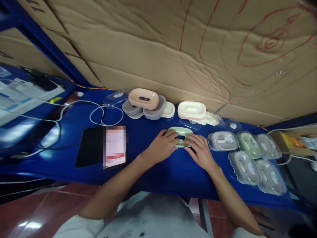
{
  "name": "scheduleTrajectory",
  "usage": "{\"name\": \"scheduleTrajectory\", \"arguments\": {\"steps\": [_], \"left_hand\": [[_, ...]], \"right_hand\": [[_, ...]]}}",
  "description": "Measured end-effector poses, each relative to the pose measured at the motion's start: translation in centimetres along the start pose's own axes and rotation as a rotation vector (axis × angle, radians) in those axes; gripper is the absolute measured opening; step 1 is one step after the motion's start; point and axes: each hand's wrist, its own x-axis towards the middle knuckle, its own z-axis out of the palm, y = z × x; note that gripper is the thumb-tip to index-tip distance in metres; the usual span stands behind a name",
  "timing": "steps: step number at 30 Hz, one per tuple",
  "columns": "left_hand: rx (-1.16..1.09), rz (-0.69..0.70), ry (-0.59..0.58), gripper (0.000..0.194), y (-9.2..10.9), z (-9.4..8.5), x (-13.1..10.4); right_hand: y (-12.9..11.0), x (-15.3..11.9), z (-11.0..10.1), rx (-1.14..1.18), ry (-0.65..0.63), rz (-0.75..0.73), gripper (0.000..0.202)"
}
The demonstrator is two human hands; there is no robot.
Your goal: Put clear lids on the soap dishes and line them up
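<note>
A light green oval soap dish (185,131) with a dark slot in its middle lies on the blue table in front of me. My left hand (162,144) grips its left end, fingers bent over the rim. On the other end, the fingers of my right hand (200,150) curl over the rim, thumb at the near side. The fingers hide parts of the dish's ends and floor. Behind it are a cream oval dish (192,107) on a stack of wavy-edged pieces and a clear lid (190,124).
Left of that stack, a peach slotted dish (151,103) tops grey tubs (156,113). Several clear-lidded grey and green boxes (249,145) stand at right. A black tablet (89,148), a phone (115,145) and white cables (92,115) lie left. Cardboard (138,53) walls the back.
</note>
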Motion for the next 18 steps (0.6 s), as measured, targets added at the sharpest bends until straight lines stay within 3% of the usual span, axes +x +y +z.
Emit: {"name": "scheduleTrajectory", "arguments": {"steps": [7, 11, 15, 18], "left_hand": [[-0.026, -0.004, -0.025, 0.019, -0.2, -0.4, -0.2], [-0.044, -0.004, -0.025, 0.019, -0.4, -0.4, -0.1], [-0.048, 0.008, -0.008, 0.018, -0.4, -0.5, -0.2], [-0.055, -0.002, 0.025, 0.018, -0.4, -0.6, -0.2]], "right_hand": [[2.7, 4.2, -2.1, -0.192, 0.106, 0.117, 0.052], [4.6, 6.7, -2.0, -0.185, 0.138, 0.144, 0.040], [5.5, 7.4, -1.9, -0.109, 0.224, 0.173, 0.033], [5.8, 7.2, -2.1, -0.120, 0.168, 0.125, 0.036]]}}
